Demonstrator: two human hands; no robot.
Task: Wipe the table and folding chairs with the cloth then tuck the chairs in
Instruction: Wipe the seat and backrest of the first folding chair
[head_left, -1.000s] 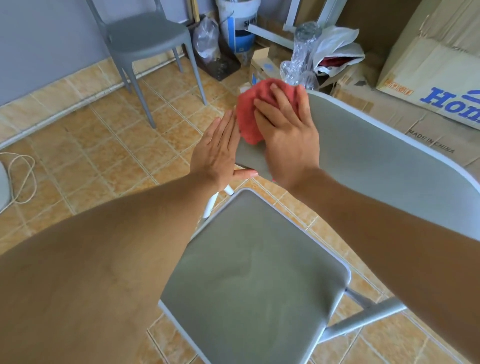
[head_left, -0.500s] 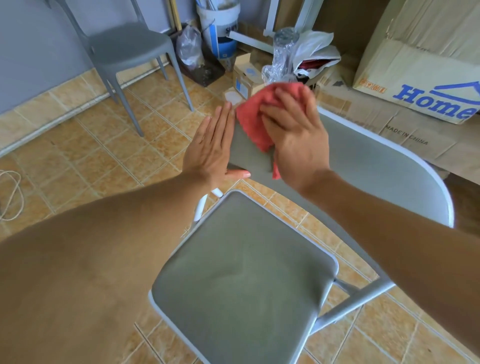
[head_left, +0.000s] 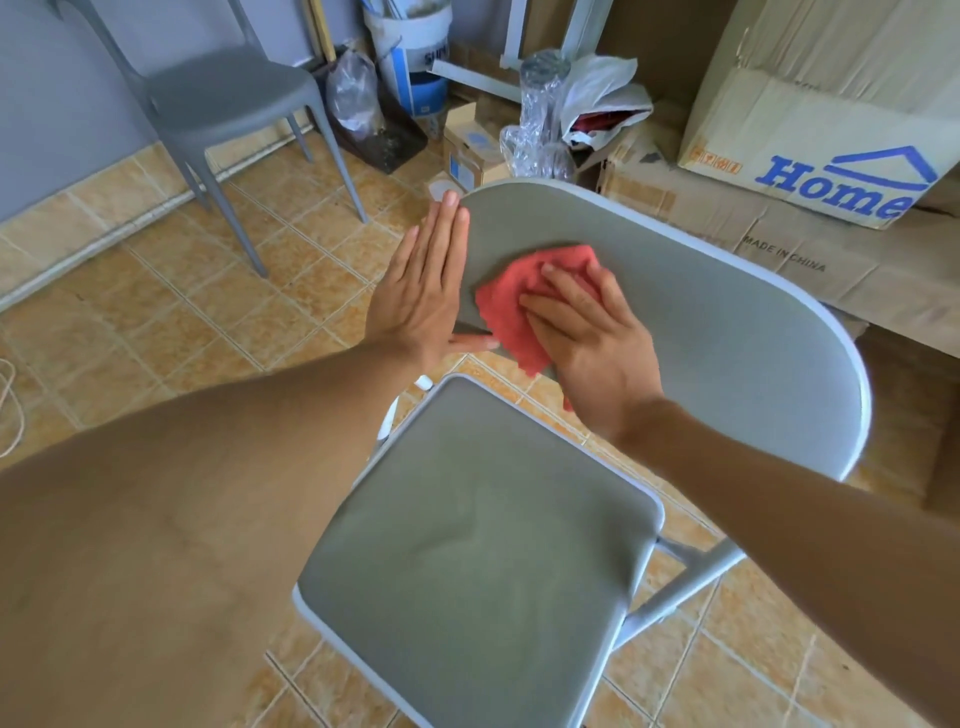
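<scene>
Cloth (head_left: 506, 312) bunched on chair backrest (head_left: 701, 338), pressed by right hand (head_left: 592, 332), fingers (head_left: 563, 288) flat; left hand (head_left: 421, 291), fingers (head_left: 441, 239) straight, against edge.

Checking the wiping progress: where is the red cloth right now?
Head view, centre: the red cloth lies on the folding chair's backrest near its left end, under the right hand; the left hand braces the edge beside it.

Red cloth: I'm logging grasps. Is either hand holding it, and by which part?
The right hand presses the red cloth flat against the chair backrest, covering its middle, not gripping. The left hand braces the backrest's edge.
</scene>
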